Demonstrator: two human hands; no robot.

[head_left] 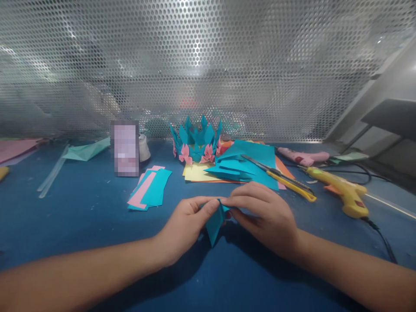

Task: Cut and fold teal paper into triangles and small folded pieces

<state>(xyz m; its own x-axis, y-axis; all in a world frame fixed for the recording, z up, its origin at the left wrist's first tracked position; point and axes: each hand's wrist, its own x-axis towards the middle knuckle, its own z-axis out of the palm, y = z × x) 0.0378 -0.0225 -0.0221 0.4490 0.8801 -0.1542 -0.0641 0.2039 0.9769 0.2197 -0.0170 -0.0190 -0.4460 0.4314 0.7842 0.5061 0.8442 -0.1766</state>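
Between my two hands is a small blue folded paper piece [213,226], its pointed end hanging downward. My left hand [190,221] pinches its upper left side, thumb in front. At the upper right, the fingers of my right hand [264,214] are closed on a small flap of the same paper; some fingertips are hidden. Beyond my hands stands a blue paper crown [196,136] with pointed petals and pink folded bits around its base. Blue and pink paper strips [151,190] lie in a loose stack to the left of my hands.
Yellow glue gun [344,186], pink glue gun [303,156] and yellow box cutter [286,180] lie right, beside stacked coloured paper sheets [256,149]. A blurred phone [126,149] stands before a white thread spool [144,148]. Glue sticks [54,171] lie left. A perforated metal panel [195,65] rises behind.
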